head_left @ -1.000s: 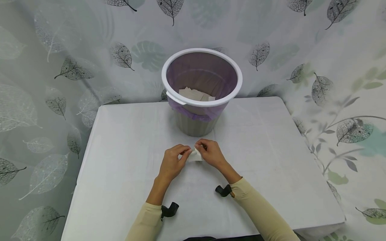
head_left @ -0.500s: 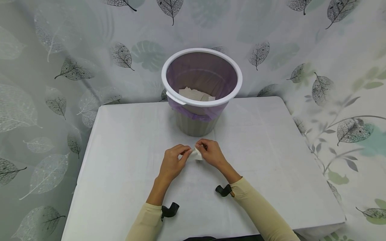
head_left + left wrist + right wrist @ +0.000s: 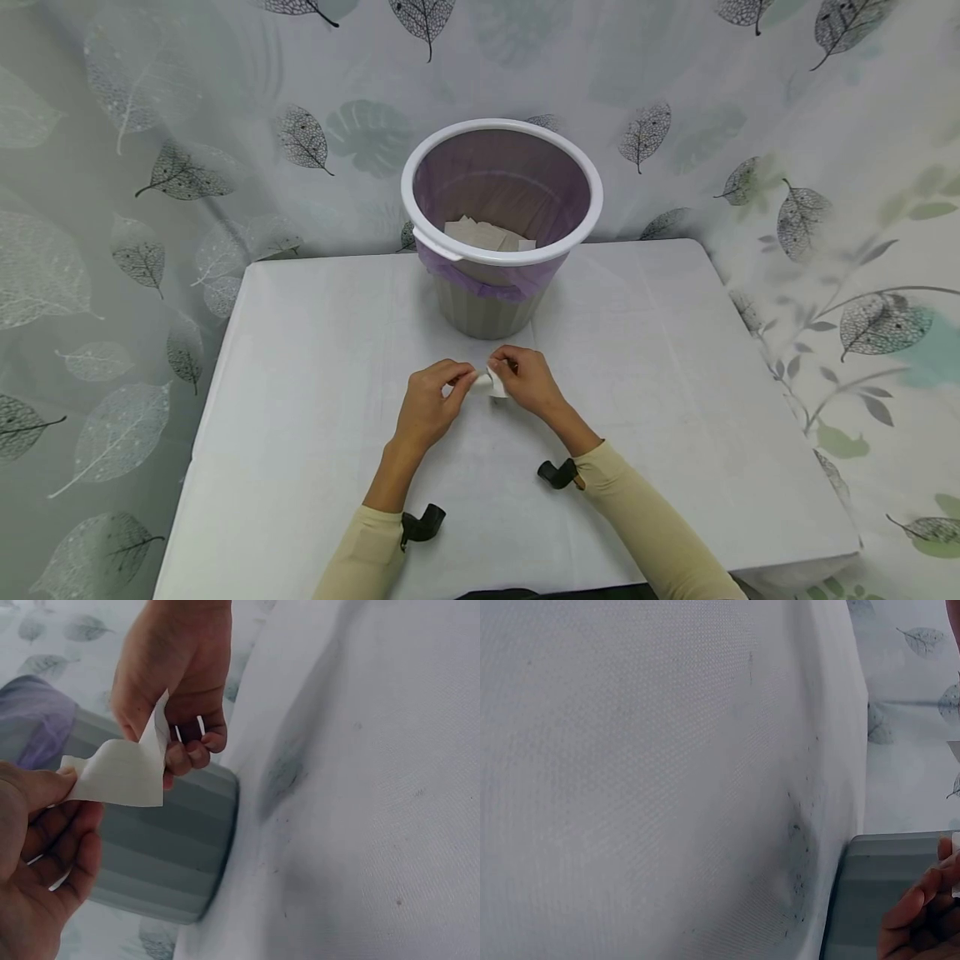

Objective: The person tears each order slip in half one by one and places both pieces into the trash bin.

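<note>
A small piece of off-white paper [image 3: 482, 385] is held in the air between both hands, just in front of the bin. My left hand [image 3: 433, 402] pinches its left end between thumb and fingers. At the other end, my right hand [image 3: 527, 383] pinches the paper. In the left wrist view, the paper [image 3: 120, 774] bends sharply, and its right part stands up beside the right hand [image 3: 184, 667]. The right wrist view catches only part of a hand [image 3: 922, 907] at its edge, with a sliver of paper.
A grey bin [image 3: 491, 312] with a white rim [image 3: 501, 258] and a purple liner [image 3: 517, 287] stands behind the hands. Pieces of paper [image 3: 487, 235] lie inside it. Small dark specks [image 3: 799, 862] dot the white-covered table [image 3: 315, 350]. Leaf-patterned curtains [image 3: 352, 75] surround the table.
The right part of the paper has bent further, and less of its flat front shows. My right hand has shifted very slightly right; my left hand stays in place.
</note>
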`<act>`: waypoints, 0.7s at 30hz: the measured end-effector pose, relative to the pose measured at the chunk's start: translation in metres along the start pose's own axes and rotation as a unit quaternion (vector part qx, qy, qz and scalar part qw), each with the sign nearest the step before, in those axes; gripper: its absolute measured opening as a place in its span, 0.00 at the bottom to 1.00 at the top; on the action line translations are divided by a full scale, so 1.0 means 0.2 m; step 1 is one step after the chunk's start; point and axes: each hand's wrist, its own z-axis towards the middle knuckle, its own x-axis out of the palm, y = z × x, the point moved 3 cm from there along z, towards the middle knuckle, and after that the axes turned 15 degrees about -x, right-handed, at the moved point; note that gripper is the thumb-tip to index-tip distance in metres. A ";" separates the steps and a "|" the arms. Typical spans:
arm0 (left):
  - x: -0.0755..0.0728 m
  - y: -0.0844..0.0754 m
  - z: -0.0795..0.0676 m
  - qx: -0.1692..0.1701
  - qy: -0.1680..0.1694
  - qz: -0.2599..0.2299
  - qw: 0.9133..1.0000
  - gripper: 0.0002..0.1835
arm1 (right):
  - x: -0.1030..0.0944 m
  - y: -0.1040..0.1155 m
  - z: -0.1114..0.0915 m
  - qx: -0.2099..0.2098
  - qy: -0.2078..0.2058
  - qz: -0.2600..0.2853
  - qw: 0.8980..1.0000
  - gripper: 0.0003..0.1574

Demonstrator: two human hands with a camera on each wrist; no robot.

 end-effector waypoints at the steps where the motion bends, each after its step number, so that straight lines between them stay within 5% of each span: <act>1: 0.00 0.00 0.00 0.001 0.000 0.000 1.000 0.02 | 0.00 0.00 0.00 0.000 0.000 0.000 1.000 0.08; 21: -0.01 -0.03 0.00 0.006 0.003 -0.001 1.000 0.02 | -0.01 -0.02 0.00 -0.007 0.001 -0.002 1.000 0.09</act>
